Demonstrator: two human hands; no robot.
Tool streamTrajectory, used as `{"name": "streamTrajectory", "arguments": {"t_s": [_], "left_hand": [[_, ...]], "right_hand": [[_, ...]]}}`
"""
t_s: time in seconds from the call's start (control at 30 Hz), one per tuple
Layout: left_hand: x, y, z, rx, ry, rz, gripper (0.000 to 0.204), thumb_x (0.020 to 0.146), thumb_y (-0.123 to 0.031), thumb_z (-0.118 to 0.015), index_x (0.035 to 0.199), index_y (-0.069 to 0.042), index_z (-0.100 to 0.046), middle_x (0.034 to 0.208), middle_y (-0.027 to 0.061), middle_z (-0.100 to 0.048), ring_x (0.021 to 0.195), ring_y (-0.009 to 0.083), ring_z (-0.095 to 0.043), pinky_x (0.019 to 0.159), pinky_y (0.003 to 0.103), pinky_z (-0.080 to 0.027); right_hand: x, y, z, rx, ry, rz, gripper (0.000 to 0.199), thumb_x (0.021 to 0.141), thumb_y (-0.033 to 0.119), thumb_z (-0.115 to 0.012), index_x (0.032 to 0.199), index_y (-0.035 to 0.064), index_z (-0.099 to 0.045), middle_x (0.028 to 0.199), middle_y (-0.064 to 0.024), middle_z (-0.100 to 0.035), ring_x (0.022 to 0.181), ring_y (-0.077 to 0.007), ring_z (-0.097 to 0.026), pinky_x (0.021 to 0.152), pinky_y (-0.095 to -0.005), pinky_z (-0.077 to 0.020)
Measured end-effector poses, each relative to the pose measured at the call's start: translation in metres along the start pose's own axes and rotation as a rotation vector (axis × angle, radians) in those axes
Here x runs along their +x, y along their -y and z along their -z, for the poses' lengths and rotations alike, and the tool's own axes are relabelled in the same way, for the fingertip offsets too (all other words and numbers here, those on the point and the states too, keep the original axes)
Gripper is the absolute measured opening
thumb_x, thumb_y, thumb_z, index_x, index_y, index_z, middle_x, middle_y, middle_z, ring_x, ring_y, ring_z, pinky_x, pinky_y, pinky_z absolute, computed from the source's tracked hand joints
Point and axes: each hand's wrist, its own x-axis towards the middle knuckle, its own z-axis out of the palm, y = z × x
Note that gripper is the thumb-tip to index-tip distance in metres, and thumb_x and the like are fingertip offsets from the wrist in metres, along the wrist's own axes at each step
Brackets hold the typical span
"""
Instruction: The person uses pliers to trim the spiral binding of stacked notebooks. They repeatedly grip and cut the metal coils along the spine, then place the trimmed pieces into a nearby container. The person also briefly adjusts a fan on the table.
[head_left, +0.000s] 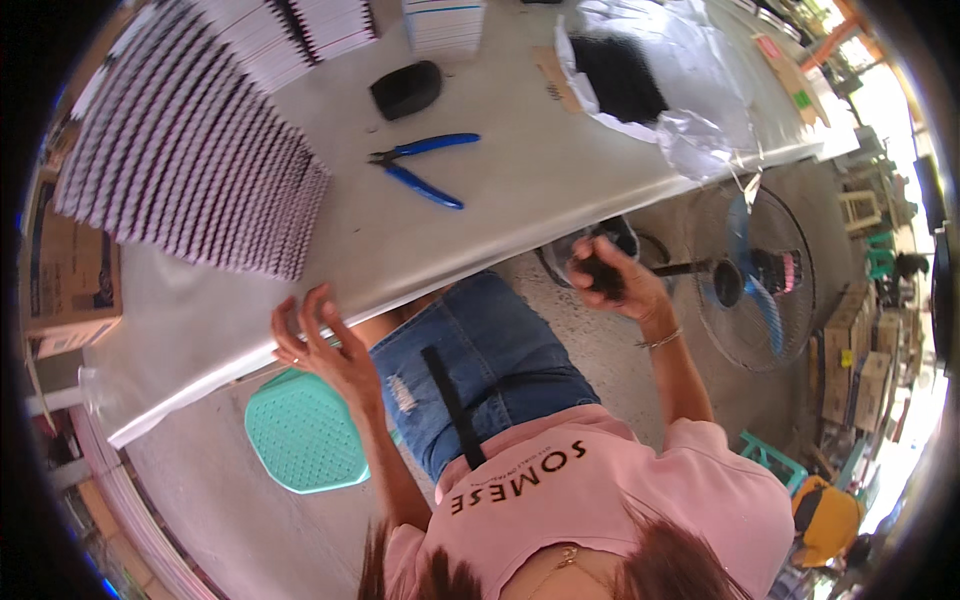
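Note:
My right hand (640, 290) is raised beyond the table's front edge, its fingers closed round a small black clump (602, 278); its exact kind is not clear. At the same edge, farther left, my left hand (335, 350) has its fingers bent and apart, with nothing in it. Closest to the left hand stands a tall stack of spiral-bound notebooks (210, 160), coils facing me. Blue-handled cutting pliers (425, 168) lie spread on the table (420, 250), with a black rounded block (407, 90) behind them.
More notebooks (445, 28) stand at the back. Crumpled white wrapping (690, 60) holds a black mass (618, 78) at the far right. A standing fan (755, 275) is right of the table, a green stool (308, 432) beneath my left arm. Cardboard boxes (70, 265) flank the left.

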Motion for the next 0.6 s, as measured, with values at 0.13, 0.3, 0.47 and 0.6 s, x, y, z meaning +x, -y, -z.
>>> {"name": "streamTrajectory", "arguments": {"t_s": [0.13,0.3,0.47,0.6], "left_hand": [[-0.003,0.006,-0.01,0.095,-0.042,-0.032,0.031,0.107,-0.036,-0.045,0.118,-0.017,-0.067,0.131,0.0069,-0.053,0.134,0.0254,-0.041,0.11,0.06,-0.024],[-0.002,0.007,-0.01,0.103,-0.012,-0.025,0.035,0.108,-0.039,-0.042,0.12,-0.017,-0.066,0.132,0.0069,-0.054,0.135,0.0237,-0.04,0.112,0.061,-0.023],[-0.003,0.003,-0.009,0.095,0.016,0.015,0.035,0.108,-0.04,-0.042,0.122,-0.017,-0.065,0.136,0.007,-0.051,0.136,0.0236,-0.039,0.113,0.062,-0.023],[-0.003,-0.003,-0.009,0.034,0.024,0.045,0.032,0.108,-0.037,-0.041,0.123,-0.022,-0.064,0.141,0.0078,-0.046,0.143,0.0292,-0.034,0.114,0.071,-0.016]], "right_hand": [[0.003,-0.063,0.126,0.256,-0.426,-0.042,0.029,0.102,0.041,-0.059,0.112,0.0141,-0.061,0.095,-0.0104,-0.058,0.079,-0.0207,-0.058,0.053,-0.0261,-0.0466],[0.019,-0.065,0.234,0.555,-0.661,0.155,0.04,0.1,0.037,-0.063,0.123,0.0047,-0.054,0.11,-0.015,-0.055,0.092,-0.029,-0.058,0.072,-0.0458,-0.0567],[0.031,-0.014,0.24,0.39,-1.048,0.325,0.068,0.097,0.03,-0.069,0.143,-0.0064,-0.035,0.136,-0.0208,-0.044,0.104,-0.0354,-0.06,0.09,-0.0586,-0.0541],[0.001,-0.004,0.248,-0.815,-1.219,0.565,0.037,0.1,0.015,-0.057,0.134,0.0029,-0.049,0.124,-0.013,-0.055,0.105,-0.0257,-0.057,0.082,-0.0452,-0.0508]]}}
